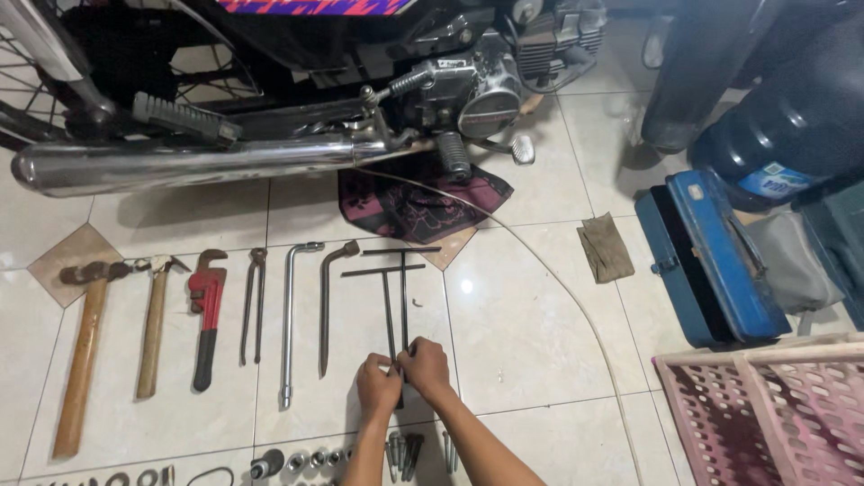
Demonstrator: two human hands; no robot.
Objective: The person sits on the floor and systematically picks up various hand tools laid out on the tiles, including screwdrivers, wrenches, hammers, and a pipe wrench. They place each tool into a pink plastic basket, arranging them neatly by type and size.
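Two dark T-handle wrenches (393, 297) lie side by side on the white tiled floor (522, 333). Their cross handles point toward the motorcycle. My left hand (378, 382) and my right hand (425, 367) meet at the near ends of the two shafts. Fingers of both hands are closed on those ends. Which hand holds which shaft is hard to tell.
Left of the wrenches lie two bent socket wrenches (290, 315), pincers (253, 306), a red pipe wrench (206, 315) and two hammers (83, 351). Sockets and bits (405, 447) sit near me. A motorcycle (297, 108), blue toolbox (711, 256), pink crate (774, 409) and thin cable (558, 288) surround.
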